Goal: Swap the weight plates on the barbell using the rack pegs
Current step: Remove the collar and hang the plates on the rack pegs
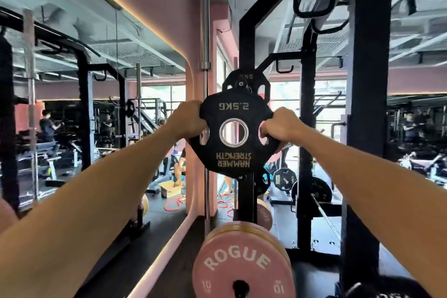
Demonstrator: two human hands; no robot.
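Two hands — left hand [187, 116] at nine o'clock, right hand [281, 126] at three — grip a black rubber 2.5 kg grip plate [233, 155] off any peg, so the swap looks midway.

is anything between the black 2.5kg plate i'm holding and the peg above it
Nothing free-standing. The peg above the black 2.5 kg plate already carries a black 5 kg plate, with its tip showing. Left hand and right hand grip the plate's sides.
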